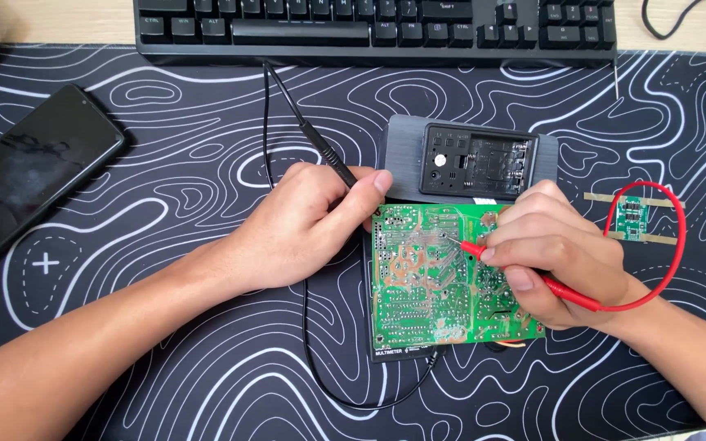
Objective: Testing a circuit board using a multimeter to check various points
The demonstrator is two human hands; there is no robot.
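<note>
From the head camera, a green circuit board (443,278) lies solder side up on a dark meter (471,159), which rests on the patterned mat (165,376) covering the desk, just below the keyboard (373,28). Its long axis runs roughly toward and away from the person.

The left hand (308,224) has its fingers closed around a black probe (320,151) like a pen. The probe slants down to the right, with its tip hidden near the board's upper left corner.

The right hand (553,249) pinches a red probe (492,255) that lies nearly level, its tip pointing left onto the solder joints. This pen grip likely steadies each tip on small contacts.

A phone (30,175) lies far left, and a small green module (635,219) sits to the right.
</note>
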